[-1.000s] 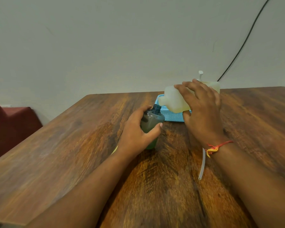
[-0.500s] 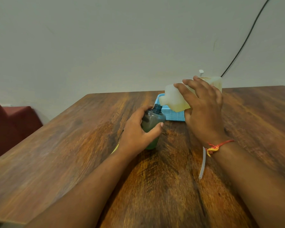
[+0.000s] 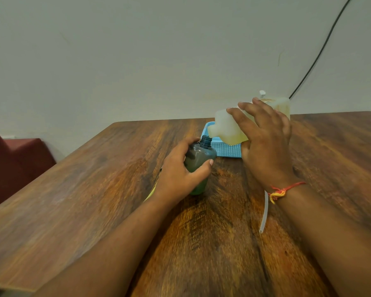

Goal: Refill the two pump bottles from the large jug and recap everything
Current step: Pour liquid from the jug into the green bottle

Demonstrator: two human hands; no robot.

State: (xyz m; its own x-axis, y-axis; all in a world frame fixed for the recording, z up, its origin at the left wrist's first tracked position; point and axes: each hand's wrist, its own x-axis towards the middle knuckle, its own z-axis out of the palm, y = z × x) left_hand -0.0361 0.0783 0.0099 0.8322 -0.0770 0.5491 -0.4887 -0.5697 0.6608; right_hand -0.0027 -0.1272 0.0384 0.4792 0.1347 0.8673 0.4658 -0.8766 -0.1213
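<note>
**A:** What do we see on the left of the green bottle (image 3: 198,159)?

**B:** Far to its left, a dark red seat (image 3: 13,163) beside the wooden table (image 3: 73,200). Just left of the bottle is our left hand (image 3: 180,174). Its fingers and thumb curl round the bottle's body and hold it upright on the table. The bottle's neck is open. Under that wrist shows a small yellow thing (image 3: 151,192); we cannot tell what it is.

**A:** And on the right of the bottle?

**B:** Just behind it stands a blue basket (image 3: 225,150). Above the bottle, a little to the right, we hold the large jug (image 3: 227,129) tipped over, with its spout close to the bottle's neck. Whether they touch, we cannot tell. Yellowish liquid lies inside the jug. Our right hand (image 3: 266,142) grasps the jug, fingers spread over its top side and thumb below. That wrist wears a red and yellow thread (image 3: 281,190). To the right of the bottle and nearer to us, a clear tube (image 3: 265,213) lies on the table. Much farther right, a black cable (image 3: 321,48) runs up the wall.
</note>
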